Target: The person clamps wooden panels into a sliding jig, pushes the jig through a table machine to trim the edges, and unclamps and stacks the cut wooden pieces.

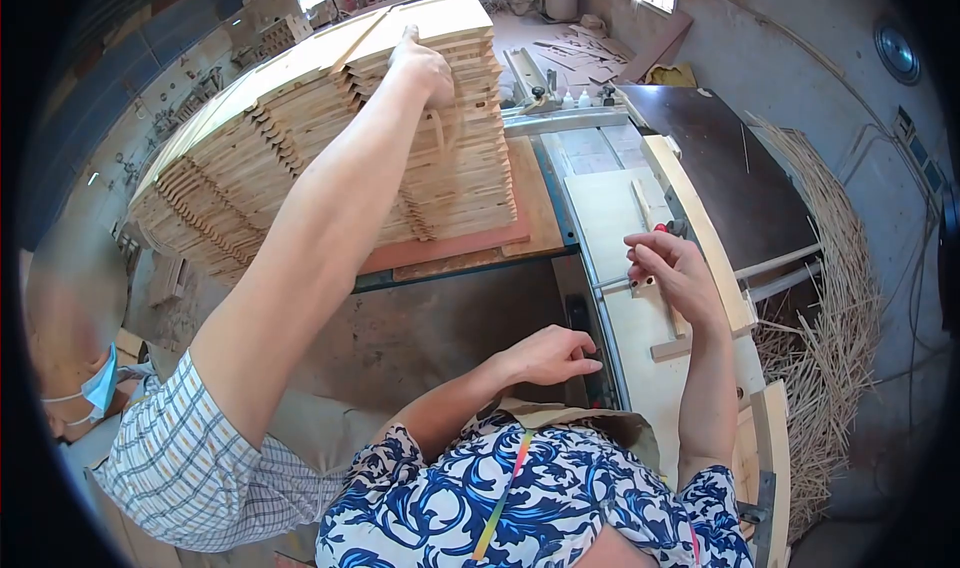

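My left hand hovers by the near edge of the machine table, its fingers loosely bent and apart with nothing in them. Above a pale board on the sliding table, my right hand has half-curled fingers with a gap to the thumb; no held thing shows. Just past it is a red-tipped clamp handle, partly hidden. A long curved wooden piece lies along the board's right side. Under my right hand runs a narrow wooden strip, and a second curved piece is nearer my body.
A co-worker's hand touches the tall stack of wooden slats at left; the arm crosses in front of me. Thin wood offcuts heap up at right beside a dark panel. Small bottles stand at the far end.
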Available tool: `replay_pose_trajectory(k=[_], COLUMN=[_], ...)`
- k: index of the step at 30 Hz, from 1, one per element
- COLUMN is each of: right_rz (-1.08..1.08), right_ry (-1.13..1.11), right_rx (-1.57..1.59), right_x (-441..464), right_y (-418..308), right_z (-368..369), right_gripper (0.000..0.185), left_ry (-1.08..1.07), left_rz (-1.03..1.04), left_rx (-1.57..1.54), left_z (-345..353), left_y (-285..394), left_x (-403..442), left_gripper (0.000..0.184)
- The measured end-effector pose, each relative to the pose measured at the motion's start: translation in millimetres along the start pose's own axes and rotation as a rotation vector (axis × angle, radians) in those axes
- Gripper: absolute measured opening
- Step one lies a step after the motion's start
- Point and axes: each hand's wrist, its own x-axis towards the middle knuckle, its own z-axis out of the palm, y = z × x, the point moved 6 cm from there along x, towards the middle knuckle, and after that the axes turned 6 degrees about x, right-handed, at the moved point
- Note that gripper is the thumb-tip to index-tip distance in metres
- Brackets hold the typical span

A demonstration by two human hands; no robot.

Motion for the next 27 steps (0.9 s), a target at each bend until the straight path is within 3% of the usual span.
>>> replay_pose_trajectory(k=[6, 15, 20, 27], right_rz=[0.016, 0.077, 0.105, 0.015], right_ry=[-0.036, -0.099, -0.136, 0.039], right_rx=[0.004, 0.013, 0.067, 0.206], right_x=[6, 3, 15, 71], right_y=[15, 30, 54, 49], right_z=[5, 19, 24, 17], right_gripper=[0.032, 0.033, 0.037, 0.071], left_ry=[0.104, 0.096, 0.226, 0.524], left_rz=[-0.057, -0.078, -0.109, -0.080], left_rx=[0.007, -0.018, -0.060, -0.276], left_z=[-28, -22, -46, -132], left_y=[-5, -17, -25, -80], left_x=[-4, -5, -20, -34], left_gripper=[0.049, 0.049, 0.046, 0.029])
